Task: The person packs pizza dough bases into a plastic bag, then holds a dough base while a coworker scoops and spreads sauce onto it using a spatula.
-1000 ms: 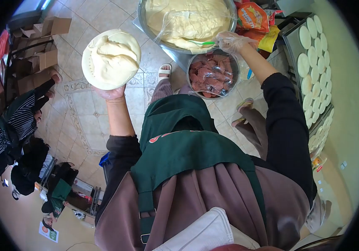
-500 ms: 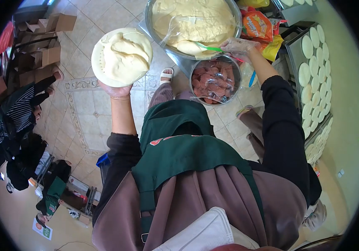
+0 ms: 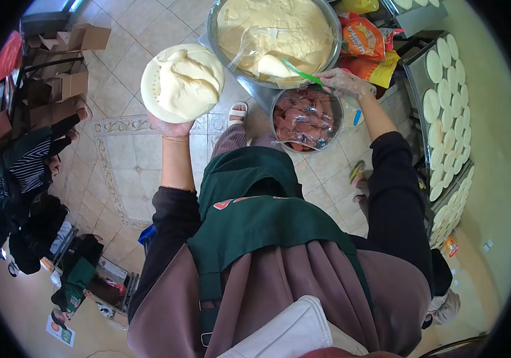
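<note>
Fingers spread beneath it, my left hand (image 3: 172, 127) supports a round pale cake layer (image 3: 150, 90) with a thick mound of cream (image 3: 189, 82) on top. My right hand (image 3: 346, 82), in a clear plastic glove, is closed on the handle of a green spatula (image 3: 302, 73). The spatula's head is covered by a lump of cream at the near edge of a large metal bowl (image 3: 212, 37). That bowl is full of pale yellow cream (image 3: 279, 30), with clear plastic film lying over part of it.
A metal pot (image 3: 339, 122) of reddish-brown filling under film stands below my right hand. Orange and yellow packets (image 3: 363, 39) lie beside the bowl. Racks at right hold many pale discs (image 3: 444, 93). Cardboard boxes (image 3: 73, 82) and people (image 3: 17, 161) are at left.
My left hand and the cake layer have shifted slightly right. My right hand has moved a little right and down, tilting the spatula's handle. Another person's sandalled foot has shifted right.
</note>
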Demonstrator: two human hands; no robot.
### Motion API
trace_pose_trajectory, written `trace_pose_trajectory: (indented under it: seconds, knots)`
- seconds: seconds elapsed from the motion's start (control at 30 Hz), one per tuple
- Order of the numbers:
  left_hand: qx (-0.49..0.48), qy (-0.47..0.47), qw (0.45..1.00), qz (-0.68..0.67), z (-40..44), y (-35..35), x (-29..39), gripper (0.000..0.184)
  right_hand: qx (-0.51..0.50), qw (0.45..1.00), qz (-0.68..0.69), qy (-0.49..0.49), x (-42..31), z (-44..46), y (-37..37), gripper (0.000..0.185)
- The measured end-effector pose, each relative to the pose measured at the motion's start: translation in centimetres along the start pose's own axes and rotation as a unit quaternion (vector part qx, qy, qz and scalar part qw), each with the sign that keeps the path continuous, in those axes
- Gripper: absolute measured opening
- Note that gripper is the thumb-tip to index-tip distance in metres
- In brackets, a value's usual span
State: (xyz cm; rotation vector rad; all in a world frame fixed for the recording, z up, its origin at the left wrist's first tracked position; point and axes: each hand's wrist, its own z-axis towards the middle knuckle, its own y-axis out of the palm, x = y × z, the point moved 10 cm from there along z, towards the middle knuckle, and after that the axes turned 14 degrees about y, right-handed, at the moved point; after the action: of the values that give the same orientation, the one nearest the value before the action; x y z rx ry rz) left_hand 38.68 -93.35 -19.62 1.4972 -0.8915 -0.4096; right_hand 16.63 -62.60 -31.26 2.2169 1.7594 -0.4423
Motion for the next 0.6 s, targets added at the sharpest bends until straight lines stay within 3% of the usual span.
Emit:
trace_pose_trajectory:
  seconds: [0.17, 0.37, 0.6]
  knots:
    - [-0.007, -0.035, 0.999, -0.038, 0.6, -1.0, -1.5, 0.057, 0.016, 0.997, 0.072, -0.026, 0.9, -2.5, 0.5, 0.036]
    - [0.019, -0.08, 0.996, 0.022, 1.2, -1.9, -6.0, 0.061, 0.075, 0.984, 0.138, -0.081, 3.1, -5.7, -0.4, 0.037]
    - [0.01, -0.164, 0.986, 0.003, 0.9, -1.3, -12.5, 0.054, 0.178, 0.97, 0.158, -0.051, 3.7, -12.6, -0.2, 0.03]
